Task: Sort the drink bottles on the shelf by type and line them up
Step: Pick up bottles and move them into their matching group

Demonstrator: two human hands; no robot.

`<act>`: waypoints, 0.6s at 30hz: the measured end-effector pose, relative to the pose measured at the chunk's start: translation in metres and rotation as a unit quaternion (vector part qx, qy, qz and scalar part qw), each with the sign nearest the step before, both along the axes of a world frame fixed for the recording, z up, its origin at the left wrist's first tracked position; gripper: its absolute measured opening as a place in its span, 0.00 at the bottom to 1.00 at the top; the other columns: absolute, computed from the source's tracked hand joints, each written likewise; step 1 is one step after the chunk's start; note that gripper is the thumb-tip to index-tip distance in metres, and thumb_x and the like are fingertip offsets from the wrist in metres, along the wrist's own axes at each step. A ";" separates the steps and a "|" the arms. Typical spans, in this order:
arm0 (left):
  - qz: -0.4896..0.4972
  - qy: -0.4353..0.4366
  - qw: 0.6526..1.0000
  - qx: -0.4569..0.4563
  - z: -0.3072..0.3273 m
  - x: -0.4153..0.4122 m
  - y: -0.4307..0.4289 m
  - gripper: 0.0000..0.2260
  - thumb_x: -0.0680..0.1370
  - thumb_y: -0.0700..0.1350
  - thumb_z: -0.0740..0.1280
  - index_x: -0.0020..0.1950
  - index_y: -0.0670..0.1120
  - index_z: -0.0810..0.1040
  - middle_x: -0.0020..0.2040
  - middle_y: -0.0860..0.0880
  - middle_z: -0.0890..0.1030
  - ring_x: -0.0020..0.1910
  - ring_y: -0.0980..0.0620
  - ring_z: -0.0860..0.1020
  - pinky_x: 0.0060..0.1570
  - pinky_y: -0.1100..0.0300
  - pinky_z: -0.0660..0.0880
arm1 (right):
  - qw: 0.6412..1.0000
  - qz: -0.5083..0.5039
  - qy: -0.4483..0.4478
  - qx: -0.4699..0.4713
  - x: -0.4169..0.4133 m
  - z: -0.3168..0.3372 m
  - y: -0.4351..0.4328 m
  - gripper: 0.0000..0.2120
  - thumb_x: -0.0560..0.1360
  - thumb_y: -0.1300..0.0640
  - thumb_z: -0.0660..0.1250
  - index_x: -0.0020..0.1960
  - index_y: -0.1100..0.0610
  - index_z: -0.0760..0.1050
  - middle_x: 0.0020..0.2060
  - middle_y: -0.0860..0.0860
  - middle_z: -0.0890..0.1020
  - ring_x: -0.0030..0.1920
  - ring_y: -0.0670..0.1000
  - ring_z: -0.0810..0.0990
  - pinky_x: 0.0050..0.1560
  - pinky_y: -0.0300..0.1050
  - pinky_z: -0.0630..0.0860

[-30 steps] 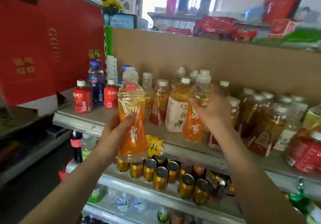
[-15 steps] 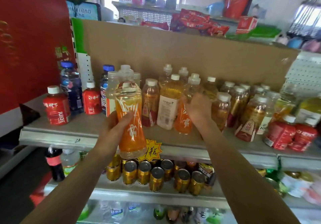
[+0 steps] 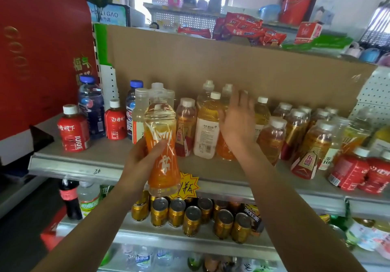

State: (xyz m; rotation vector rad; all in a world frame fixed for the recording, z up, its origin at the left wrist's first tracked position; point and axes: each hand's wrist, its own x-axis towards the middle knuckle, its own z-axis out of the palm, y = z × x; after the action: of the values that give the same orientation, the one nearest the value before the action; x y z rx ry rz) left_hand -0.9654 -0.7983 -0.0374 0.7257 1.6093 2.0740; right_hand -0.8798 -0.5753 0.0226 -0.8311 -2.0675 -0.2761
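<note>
Drink bottles (image 3: 295, 128) crowd the grey shelf (image 3: 101, 157) in a mixed row in front of a cardboard backing (image 3: 232, 65), running from nine o'clock to three o'clock across the view. The left hand (image 3: 139, 162) grips an orange bottle (image 3: 161, 128), fingers wrapped round its narrow waist, and holds it upright in front of the shelf's edge, off the shelf. The bottle's base hangs over a yellow star-shaped price tag (image 3: 190, 187) at its five o'clock. The right hand (image 3: 238, 122) is raised at the held bottle's two o'clock, fingers straight and spread, gripping nothing. Its palm faces a second orange bottle (image 3: 223, 151) standing on the shelf; whether they touch cannot be told. A white-labelled tea bottle (image 3: 207, 132) stands just at that hand's nine o'clock. Two red juice bottles (image 3: 73, 132) and two blue-capped bottles (image 3: 91, 107) stand at the shelf's nine-o'clock end — more red bottles (image 3: 350, 170) sit at the three-o'clock end. Gold cans (image 3: 177, 212) stand on the lower shelf (image 3: 168, 243) at six o'clock.
</note>
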 end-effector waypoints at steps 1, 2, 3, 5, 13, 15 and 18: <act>0.000 0.001 1.000 -0.001 0.000 0.000 0.000 0.26 0.69 0.58 0.70 0.66 0.53 0.75 0.58 0.49 0.82 0.56 0.46 0.81 0.59 0.41 0.76 | 0.999 0.029 -0.016 -0.025 -0.006 0.005 -0.003 0.30 0.80 0.52 0.66 0.77 0.61 0.61 0.69 0.60 0.72 0.70 0.60 0.70 0.70 0.55 0.70; 0.000 0.002 1.000 -0.002 0.000 0.001 -0.001 0.26 0.69 0.58 0.70 0.66 0.53 0.75 0.58 0.49 0.82 0.56 0.46 0.82 0.58 0.41 0.76 | 0.996 0.053 -0.031 -0.070 -0.013 0.011 -0.005 0.30 0.82 0.52 0.63 0.79 0.60 0.58 0.71 0.60 0.71 0.71 0.60 0.70 0.70 0.55 0.71; 0.000 0.003 1.000 -0.002 -0.001 0.001 -0.002 0.26 0.69 0.58 0.70 0.66 0.53 0.75 0.58 0.49 0.83 0.55 0.47 0.82 0.58 0.41 0.77 | 0.989 0.069 -0.045 -0.125 -0.020 0.015 -0.005 0.30 0.83 0.52 0.61 0.80 0.59 0.55 0.72 0.60 0.70 0.71 0.60 0.71 0.69 0.53 0.71; 0.001 0.005 1.000 0.000 -0.002 0.001 -0.005 0.23 0.69 0.57 0.70 0.63 0.55 0.75 0.56 0.50 0.83 0.54 0.47 0.82 0.57 0.42 0.77 | 0.970 0.079 -0.057 -0.224 -0.031 0.022 -0.005 0.29 0.85 0.52 0.57 0.81 0.57 0.50 0.72 0.61 0.69 0.70 0.59 0.72 0.64 0.51 0.73; 0.022 -0.009 1.000 0.013 -0.004 -0.005 -0.010 0.24 0.69 0.58 0.74 0.63 0.55 0.75 0.57 0.49 0.83 0.55 0.45 0.82 0.55 0.43 0.78 | 0.962 0.088 0.001 -0.258 -0.041 0.035 0.003 0.17 0.82 0.46 0.62 0.63 0.58 0.76 0.59 0.57 0.78 0.58 0.56 0.79 0.57 0.49 0.75; 0.022 -0.008 1.000 0.013 -0.005 -0.007 -0.010 0.26 0.67 0.60 0.74 0.63 0.56 0.75 0.57 0.50 0.83 0.55 0.46 0.82 0.56 0.43 0.78 | 0.965 0.084 -0.008 -0.250 -0.039 0.034 0.002 0.16 0.81 0.45 0.63 0.56 0.58 0.78 0.50 0.53 0.79 0.48 0.51 0.79 0.49 0.47 0.75; 0.018 -0.007 1.000 0.017 -0.004 -0.008 -0.008 0.21 0.69 0.59 0.74 0.60 0.58 0.75 0.57 0.51 0.82 0.55 0.47 0.81 0.54 0.46 0.77 | 0.979 0.045 -0.007 -0.199 -0.033 0.027 -0.001 0.21 0.79 0.39 0.63 0.55 0.58 0.76 0.49 0.53 0.80 0.48 0.53 0.80 0.48 0.49 0.79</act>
State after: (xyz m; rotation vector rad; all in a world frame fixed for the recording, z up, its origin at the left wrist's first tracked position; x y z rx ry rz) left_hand -0.9736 -0.8064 -0.0414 0.6973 1.5944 2.1312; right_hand -0.9129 -0.5759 0.0500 -0.9660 -2.2010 0.1899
